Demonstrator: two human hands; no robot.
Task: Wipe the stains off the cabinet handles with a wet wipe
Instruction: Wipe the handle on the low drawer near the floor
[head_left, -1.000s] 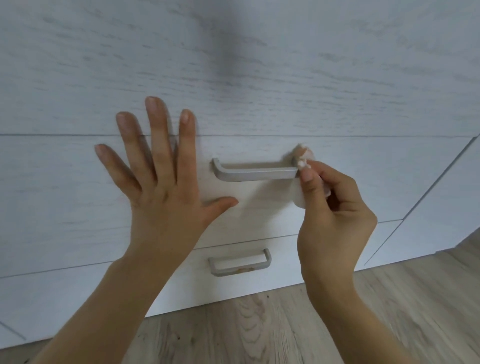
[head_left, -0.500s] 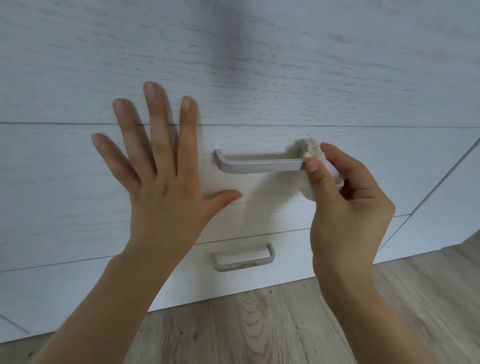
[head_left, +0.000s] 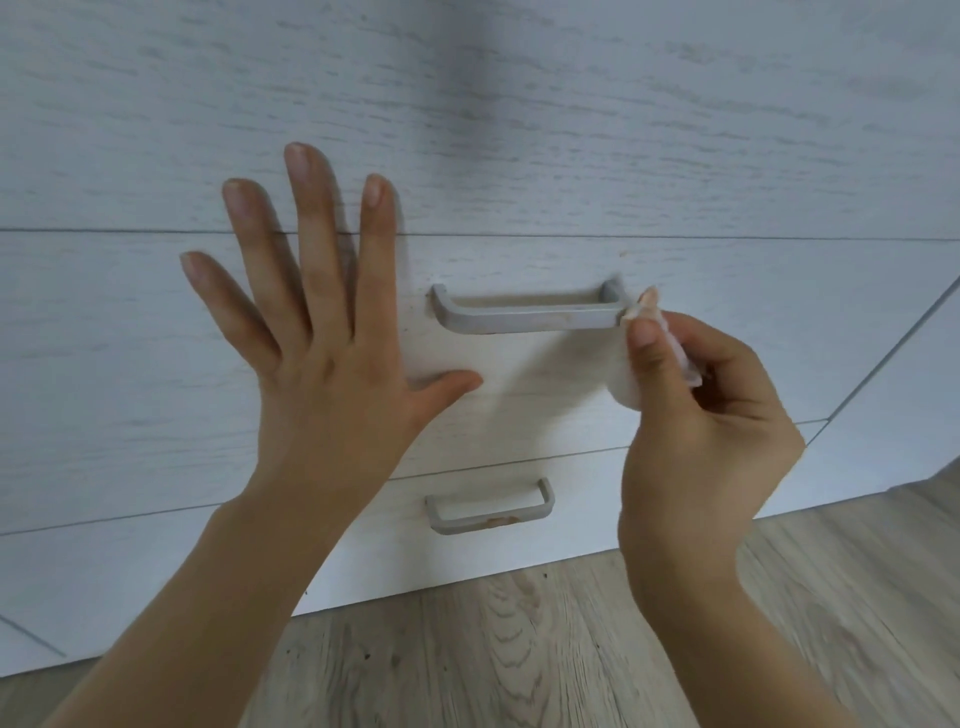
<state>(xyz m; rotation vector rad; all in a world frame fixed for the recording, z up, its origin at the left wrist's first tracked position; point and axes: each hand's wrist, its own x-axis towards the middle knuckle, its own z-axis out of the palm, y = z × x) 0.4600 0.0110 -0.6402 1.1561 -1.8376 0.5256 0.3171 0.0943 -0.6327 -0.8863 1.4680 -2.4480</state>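
A grey metal handle (head_left: 524, 317) sits on the middle drawer front of a white wood-grain cabinet (head_left: 519, 114). My right hand (head_left: 701, 415) pinches a folded white wet wipe (head_left: 623, 384) between thumb and fingers, just at the handle's right end. Left of the handle, my left hand (head_left: 317, 332) lies flat on the drawer front with its fingers spread. A second grey handle (head_left: 488, 512) on the lower drawer shows a brownish stain along its front bar.
Light wooden floor (head_left: 519, 649) runs below the cabinet. At the right, another cabinet panel (head_left: 904, 405) meets the drawers along a slanted seam. The drawer above has no handle in view.
My right hand with the wipe has slid rightward off the handle's right end, leaving the whole bar uncovered. My left hand stays pressed on the drawer front.
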